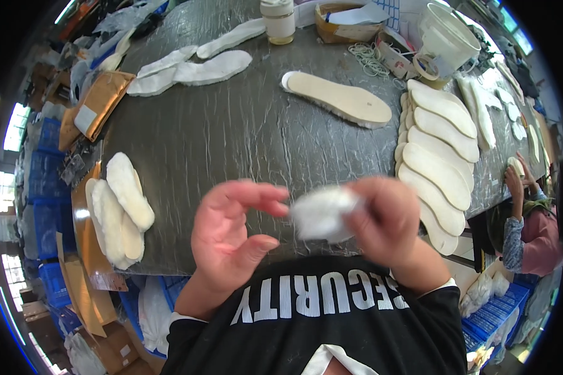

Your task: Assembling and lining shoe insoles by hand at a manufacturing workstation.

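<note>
My right hand [388,222] is closed on a small white fluffy piece [322,214], held in front of my chest above the near edge of the dark worktable [231,131]. The piece is blurred. My left hand [231,234] is beside it with fingers apart and curled, its fingertips close to the piece's left end; it holds nothing. Ahead on the table lies a single beige insole [338,99] with a white fleecy rim.
A fanned row of cream insoles [438,156] lies at the right. Fleecy insoles [122,206] sit at the left edge, more white ones [194,69] at the far left. A jar [278,20], rubber bands [368,59] and a white bucket [447,37] stand at the back. Another person [532,225] works at the right.
</note>
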`<state>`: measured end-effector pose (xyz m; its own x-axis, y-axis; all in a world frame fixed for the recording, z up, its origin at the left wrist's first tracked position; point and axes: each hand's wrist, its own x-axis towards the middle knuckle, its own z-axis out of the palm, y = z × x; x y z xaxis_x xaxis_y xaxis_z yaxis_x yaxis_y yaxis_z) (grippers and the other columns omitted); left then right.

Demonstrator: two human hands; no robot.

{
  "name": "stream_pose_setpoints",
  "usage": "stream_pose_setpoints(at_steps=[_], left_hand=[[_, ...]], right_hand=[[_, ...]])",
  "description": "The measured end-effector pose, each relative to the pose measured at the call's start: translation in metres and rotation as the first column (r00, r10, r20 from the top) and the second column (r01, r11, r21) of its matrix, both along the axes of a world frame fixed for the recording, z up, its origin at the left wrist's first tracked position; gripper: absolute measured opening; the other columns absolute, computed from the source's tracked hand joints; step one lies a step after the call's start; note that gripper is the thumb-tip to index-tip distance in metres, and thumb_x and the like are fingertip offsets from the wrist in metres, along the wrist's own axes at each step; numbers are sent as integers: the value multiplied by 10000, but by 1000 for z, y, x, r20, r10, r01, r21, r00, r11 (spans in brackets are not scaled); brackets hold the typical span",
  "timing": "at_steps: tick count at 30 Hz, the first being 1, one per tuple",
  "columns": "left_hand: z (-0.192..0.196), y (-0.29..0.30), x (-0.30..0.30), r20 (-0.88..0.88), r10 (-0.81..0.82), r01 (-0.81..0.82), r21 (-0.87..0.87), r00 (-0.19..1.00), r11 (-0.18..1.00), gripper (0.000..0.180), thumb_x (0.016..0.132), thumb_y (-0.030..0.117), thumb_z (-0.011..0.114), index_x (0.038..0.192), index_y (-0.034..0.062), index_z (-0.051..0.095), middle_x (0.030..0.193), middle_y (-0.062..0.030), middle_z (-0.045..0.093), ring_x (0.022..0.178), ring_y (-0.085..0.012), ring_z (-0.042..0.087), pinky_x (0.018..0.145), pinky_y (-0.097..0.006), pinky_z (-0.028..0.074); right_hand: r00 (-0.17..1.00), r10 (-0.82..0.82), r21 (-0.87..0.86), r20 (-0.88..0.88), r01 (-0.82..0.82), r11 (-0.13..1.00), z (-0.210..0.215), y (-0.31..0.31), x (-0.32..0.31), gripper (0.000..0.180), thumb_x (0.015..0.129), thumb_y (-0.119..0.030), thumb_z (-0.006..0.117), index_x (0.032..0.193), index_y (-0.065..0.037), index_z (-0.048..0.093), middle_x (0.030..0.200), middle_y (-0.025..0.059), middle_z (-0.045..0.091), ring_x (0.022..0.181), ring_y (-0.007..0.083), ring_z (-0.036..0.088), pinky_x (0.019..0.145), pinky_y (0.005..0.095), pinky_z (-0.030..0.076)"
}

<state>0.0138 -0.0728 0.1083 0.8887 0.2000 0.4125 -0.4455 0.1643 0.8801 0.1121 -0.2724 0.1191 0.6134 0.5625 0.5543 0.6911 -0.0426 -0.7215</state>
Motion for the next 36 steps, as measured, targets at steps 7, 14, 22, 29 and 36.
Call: stream_pose_setpoints(at_steps=[7,14,22,29,36], left_hand=[[-16,2,26,35,109,-112,483,993,868,460,803,233,813,1105,-17,574,1138,-164,624,996,-239,621,891,-366,489],[-19,-10,34,-91,153,-51,678,984,733,425,686,183,887,947,21,594,1041,-124,641,915,-240,639,802,-339,519],[-19,-19,33,-60,157,-49,789,986,612,439,703,184,838,1018,46,564,926,-116,644,806,-317,657,666,-399,527],[-28,-11,29,-65,177,-35,860,982,509,303,715,151,829,890,21,618,812,-107,652,727,-306,658,610,-376,518],[-25,-13,28,-124,121,25,793,985,608,184,756,84,771,872,13,648,766,-113,642,666,-291,641,573,-373,499]], right_hand=[[521,502,667,-690,190,720,-46,19,56,185,1004,-128,531,1120,-17,622,978,58,687,824,118,655,735,279,546],[336,566,653,-753,495,574,-98,22,46,186,966,-137,492,1124,-64,555,1008,71,610,879,221,577,812,456,494],[383,697,795,-606,306,523,-96,25,31,157,958,-145,514,1108,-123,557,934,17,567,807,156,502,753,350,410],[361,676,762,-642,400,510,-94,28,21,165,948,-151,529,1109,-130,553,923,10,565,814,162,506,769,355,411],[351,767,840,-537,301,451,-108,25,21,173,929,-136,546,1101,-120,568,918,17,568,845,171,509,819,366,411]])
